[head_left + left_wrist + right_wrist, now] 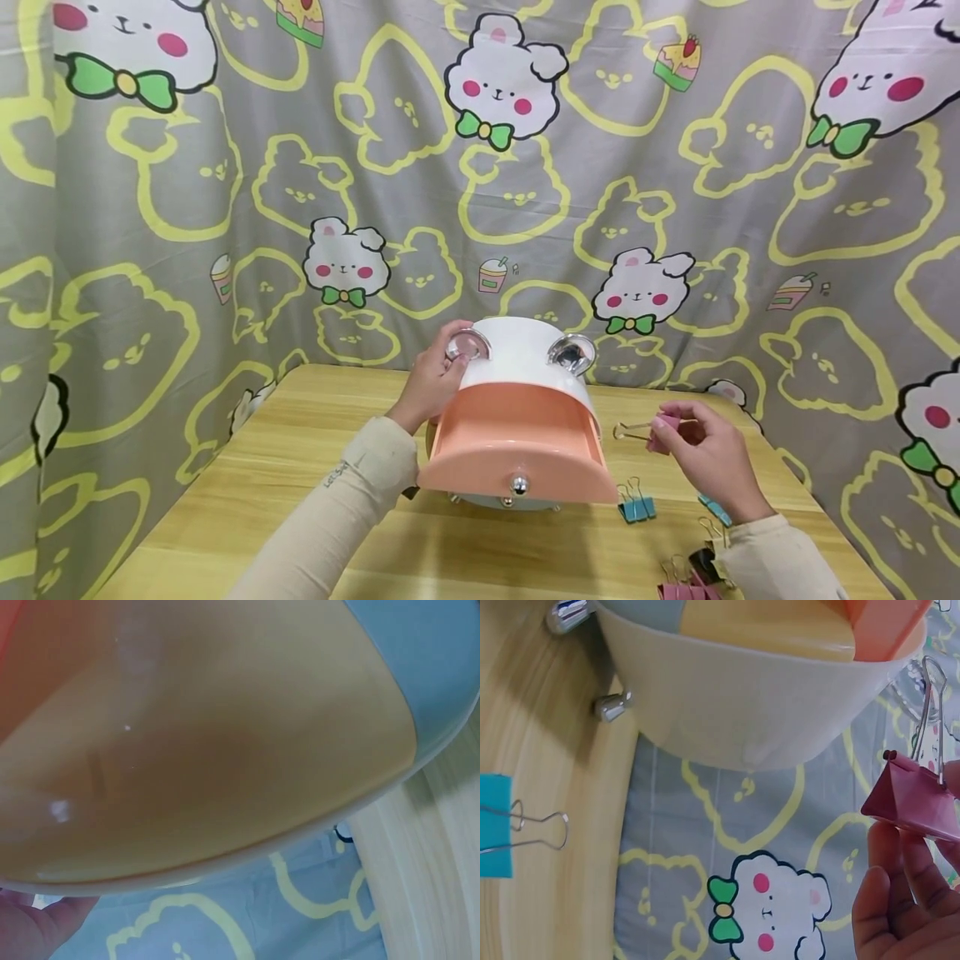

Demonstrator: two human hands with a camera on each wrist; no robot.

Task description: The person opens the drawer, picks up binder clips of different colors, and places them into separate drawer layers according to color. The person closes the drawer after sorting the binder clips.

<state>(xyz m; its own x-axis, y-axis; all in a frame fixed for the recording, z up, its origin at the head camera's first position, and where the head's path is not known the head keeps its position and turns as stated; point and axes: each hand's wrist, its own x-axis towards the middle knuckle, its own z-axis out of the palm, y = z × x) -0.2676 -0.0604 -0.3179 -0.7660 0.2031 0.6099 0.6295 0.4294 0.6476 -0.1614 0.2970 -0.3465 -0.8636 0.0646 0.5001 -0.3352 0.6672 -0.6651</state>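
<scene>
A small white drawer box with two shiny silver ears stands on the table, its top orange drawer pulled out. My left hand grips the box at its left ear, thumb at the ear's front. In the left wrist view the yellow drawer front fills most of the frame, with a bit of my left hand at the corner. To the right of the box, my right hand pinches a dark pink binder clip, its wire handles pointing toward the drawer.
A blue binder clip stands on the wooden table right of the box. Nearer the front right edge lie pink clips, a black clip and another blue one. A patterned curtain hangs behind the table.
</scene>
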